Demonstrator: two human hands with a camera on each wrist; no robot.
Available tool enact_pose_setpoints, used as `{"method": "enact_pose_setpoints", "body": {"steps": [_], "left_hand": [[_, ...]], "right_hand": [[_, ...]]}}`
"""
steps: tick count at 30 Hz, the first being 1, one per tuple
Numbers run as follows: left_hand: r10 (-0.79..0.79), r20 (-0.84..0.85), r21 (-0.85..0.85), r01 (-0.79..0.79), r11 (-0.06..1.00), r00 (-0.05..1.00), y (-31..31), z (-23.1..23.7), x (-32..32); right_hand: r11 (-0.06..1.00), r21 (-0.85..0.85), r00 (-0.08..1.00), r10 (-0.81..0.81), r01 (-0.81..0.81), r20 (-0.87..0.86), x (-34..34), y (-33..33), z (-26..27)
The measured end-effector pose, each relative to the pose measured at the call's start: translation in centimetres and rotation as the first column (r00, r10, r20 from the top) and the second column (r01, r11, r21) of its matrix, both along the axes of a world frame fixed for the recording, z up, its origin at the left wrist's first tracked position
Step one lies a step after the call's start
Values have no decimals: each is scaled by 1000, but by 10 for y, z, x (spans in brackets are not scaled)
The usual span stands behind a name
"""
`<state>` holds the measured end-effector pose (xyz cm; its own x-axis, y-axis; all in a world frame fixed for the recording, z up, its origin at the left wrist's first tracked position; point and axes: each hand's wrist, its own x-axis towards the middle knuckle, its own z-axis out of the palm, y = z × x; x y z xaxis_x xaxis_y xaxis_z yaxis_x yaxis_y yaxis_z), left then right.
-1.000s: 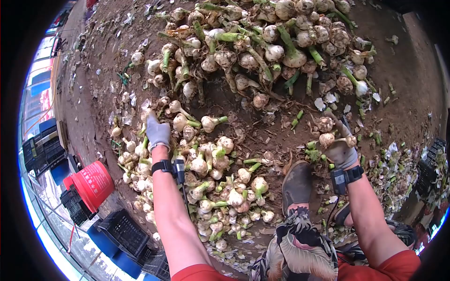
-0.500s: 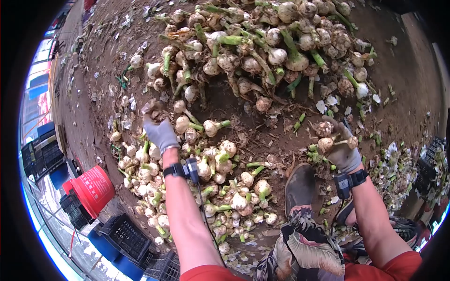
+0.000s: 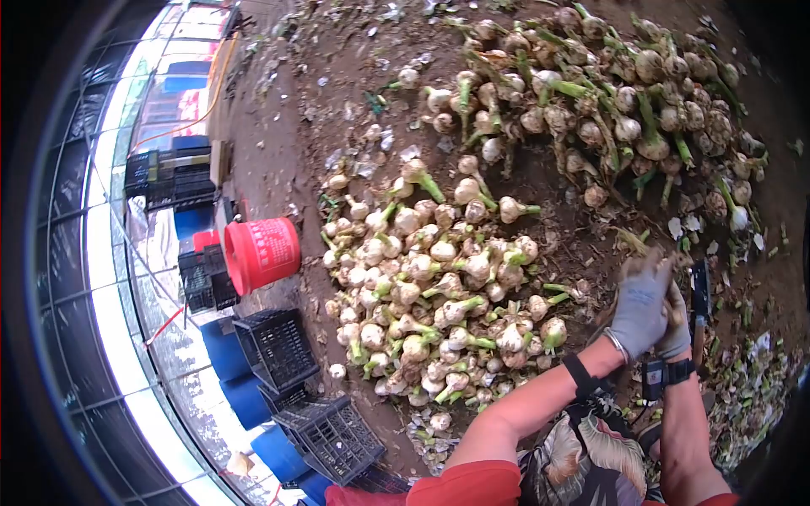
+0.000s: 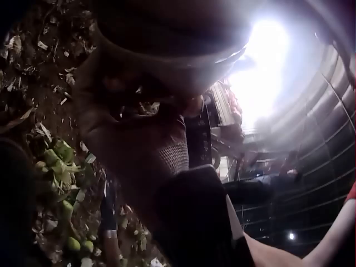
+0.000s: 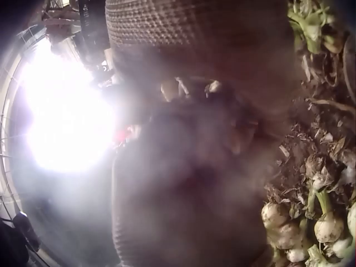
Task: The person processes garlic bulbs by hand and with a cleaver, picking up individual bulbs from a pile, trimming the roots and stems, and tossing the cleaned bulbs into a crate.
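Observation:
In the head view my gloved left hand (image 3: 639, 308) and gloved right hand (image 3: 677, 325) are brought together low at the right, the left in front and covering much of the right. The left fingers curl over at the top, with brown garlic stuff showing between the hands; what they hold is mostly hidden. Both wrist views are filled with dark, close glove fabric. A tool with a dark blade (image 3: 699, 291) and a brown handle (image 4: 112, 249) lies just right of the hands. Garlic bulbs with cut stems (image 3: 443, 251) spread out to the left.
A heap of long-stemmed garlic (image 3: 591, 110) lies at the back. A red bucket (image 3: 268, 253), black crates (image 3: 278, 346) and blue barrels (image 3: 245, 401) line the left side. Peelings and trimmed leaves (image 3: 751, 388) cover the ground at right.
My left hand has swung right from the garlic on the left, carrying a brown bulb, and met my right hand, which held several small bulbs. The head view has turned left.

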<state>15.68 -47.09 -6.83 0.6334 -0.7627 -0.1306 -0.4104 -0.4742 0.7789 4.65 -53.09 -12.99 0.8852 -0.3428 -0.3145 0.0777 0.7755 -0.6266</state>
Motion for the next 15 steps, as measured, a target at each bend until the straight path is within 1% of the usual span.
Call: {"method": "enact_pose_setpoints", "body": {"steps": [1, 2, 4, 5, 6, 7, 8, 9, 10, 11, 12, 13, 15], "left_hand": [[-56, 55, 21, 55, 998, 997, 1, 3, -7], [-54, 70, 22, 53, 998, 996, 4, 4, -12], [-222, -149, 3, 225, 974, 964, 5, 8, -20], [-243, -147, -13, 244, 970, 959, 9, 7, -22], [-201, -214, -111, 181, 977, 956, 14, 2, -23], [-191, -296, -222, 127, 967, 936, 10, 4, -24], [-144, -376, -157, 90, 983, 915, 9, 20, -14], [-87, -382, -67, 66, 996, 920, 9, 26, -11], [-55, -231, -111, 30, 993, 971, 10, 30, -7], [-10, -183, -117, -12, 993, 983, 9, 40, -2], [2, -263, -189, -54, 980, 965, 12, 28, 2], [27, -139, -55, -35, 998, 990, 25, 21, 3], [20, 48, 89, -24, 996, 999, 54, -10, 5]], "right_hand": [[995, 71, 998, -62, 62, -11, -10, 7, -4], [982, 141, 992, -126, 129, -30, -22, 14, -11], [924, 267, 961, -260, 276, -92, -44, 22, -20], [880, 310, 933, -335, 361, -134, -55, 18, -21], [910, 339, 963, -266, 240, 33, -63, 9, -9], [866, 396, 950, -243, 304, -198, -101, 8, -69], [312, 950, 906, -408, 18, 117, -87, -4, -41], [246, 953, 901, -430, 179, -58, -67, -14, 11], [568, 750, 903, -419, 339, -91, -72, -16, 15], [566, 708, 896, -376, 422, -234, -91, -22, 3], [623, 648, 879, -447, 439, -166, -91, -29, 17], [632, 586, 840, -514, 507, -172, -103, -31, 7], [481, 751, 787, -611, 452, -83, -103, -60, 22]]}}
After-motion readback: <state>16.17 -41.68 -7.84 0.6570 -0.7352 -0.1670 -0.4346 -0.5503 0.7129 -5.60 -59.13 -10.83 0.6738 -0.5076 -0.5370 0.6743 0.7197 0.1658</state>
